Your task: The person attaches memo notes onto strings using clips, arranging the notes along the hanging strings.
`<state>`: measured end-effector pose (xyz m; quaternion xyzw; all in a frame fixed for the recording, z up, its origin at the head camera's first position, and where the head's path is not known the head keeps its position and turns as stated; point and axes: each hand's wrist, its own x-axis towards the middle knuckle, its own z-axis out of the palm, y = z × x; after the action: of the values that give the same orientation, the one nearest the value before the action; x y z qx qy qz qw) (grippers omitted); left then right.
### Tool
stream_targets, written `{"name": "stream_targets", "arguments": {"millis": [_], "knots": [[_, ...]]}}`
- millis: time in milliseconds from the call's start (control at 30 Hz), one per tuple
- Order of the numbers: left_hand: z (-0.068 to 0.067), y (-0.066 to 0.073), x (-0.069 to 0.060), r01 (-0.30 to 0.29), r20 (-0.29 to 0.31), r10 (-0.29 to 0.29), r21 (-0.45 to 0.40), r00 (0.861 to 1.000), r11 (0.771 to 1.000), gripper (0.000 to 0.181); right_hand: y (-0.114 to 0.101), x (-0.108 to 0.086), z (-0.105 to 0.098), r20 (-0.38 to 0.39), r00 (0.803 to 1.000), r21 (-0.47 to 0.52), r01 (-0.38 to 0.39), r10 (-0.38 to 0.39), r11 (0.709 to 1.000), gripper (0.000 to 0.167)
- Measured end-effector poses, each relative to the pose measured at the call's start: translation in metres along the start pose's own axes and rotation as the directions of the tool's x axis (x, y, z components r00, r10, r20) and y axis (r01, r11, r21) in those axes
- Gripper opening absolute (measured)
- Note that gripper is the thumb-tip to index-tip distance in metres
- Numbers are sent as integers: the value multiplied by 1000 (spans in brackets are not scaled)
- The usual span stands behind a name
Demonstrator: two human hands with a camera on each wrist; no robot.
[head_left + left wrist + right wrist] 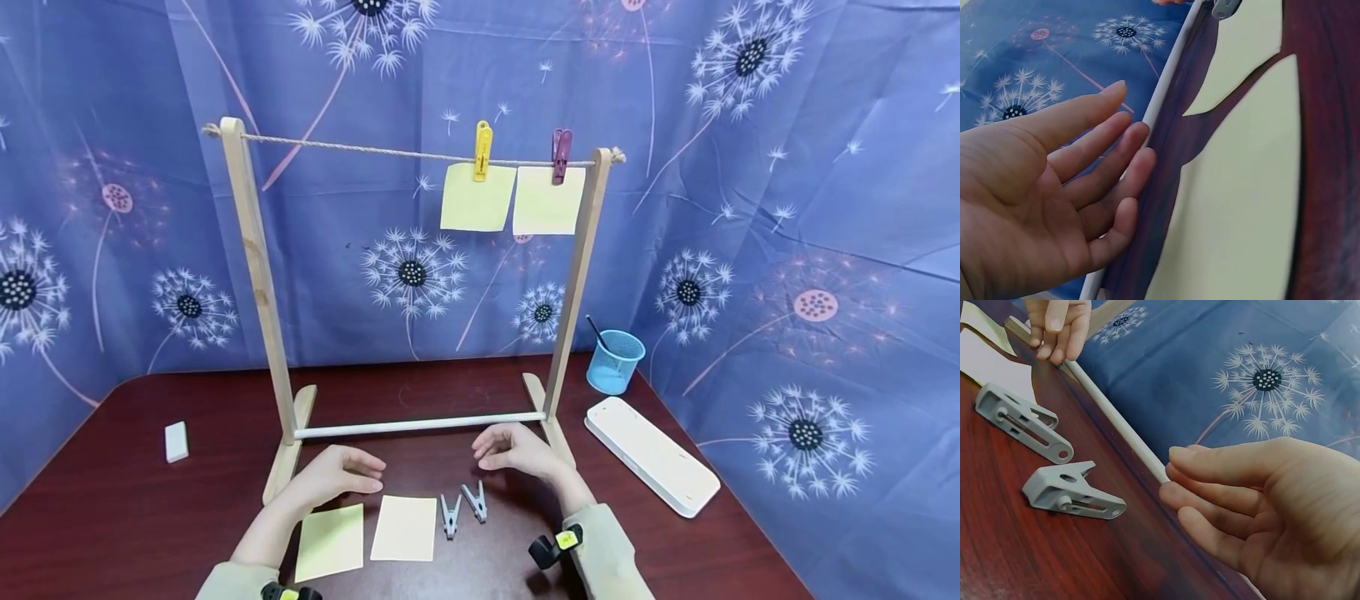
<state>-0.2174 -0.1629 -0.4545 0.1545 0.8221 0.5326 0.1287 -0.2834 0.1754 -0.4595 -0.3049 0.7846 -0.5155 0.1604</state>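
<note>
My left hand (pixel 337 477) (pixel 1041 194) hovers above the table with loosely bent fingers and nothing in them, just beyond a pale yellow sticky note (pixel 330 543). A second, paler note (pixel 403 529) lies to its right. Beside that are two grey clothespins, one (pixel 450 518) nearer the note, the other (pixel 475 502) nearer my right hand. The right hand (pixel 523 457) (pixel 1285 506) is also empty, fingers loosely curled. A yellow clothespin (pixel 482 152) and a purple one (pixel 560 158) hold two notes, left (pixel 477 202) and right (pixel 547 204), on a rope.
A wooden stand (pixel 261 283) carries the rope (pixel 360 149) between two posts, with a white bar (pixel 420 425) low across. A white eraser-like block (pixel 176 442) lies left. Right are a blue mesh cup (pixel 613 367) holding a dark stick and a long white case (pixel 652 457).
</note>
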Motion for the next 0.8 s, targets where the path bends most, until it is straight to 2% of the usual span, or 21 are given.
{"name": "stream_targets", "arguments": {"millis": [167, 300, 433, 600, 800], "knots": [[-7, 1, -2, 14, -3, -14, 20, 1000, 1000, 40, 1, 1, 0, 54, 999, -8, -1, 2, 1000, 30], [-9, -1, -2, 16, 35, -16, 15, 999, 1000, 40, 2, 1, 0, 90, 996, -10, -17, 18, 1000, 30], [-8, -3, -1, 6, 64, -6, 10, 998, 1000, 39, 5, 0, -1, 105, 994, -4, -33, 33, 999, 30], [-7, -5, 0, 16, 56, -17, 30, 998, 999, 37, 8, 1, -2, 118, 992, -5, -32, 32, 999, 30], [1, -4, 0, 23, 71, -26, 47, 997, 999, 31, 11, 0, -2, 186, 982, 13, -25, 22, 1000, 30]]}}
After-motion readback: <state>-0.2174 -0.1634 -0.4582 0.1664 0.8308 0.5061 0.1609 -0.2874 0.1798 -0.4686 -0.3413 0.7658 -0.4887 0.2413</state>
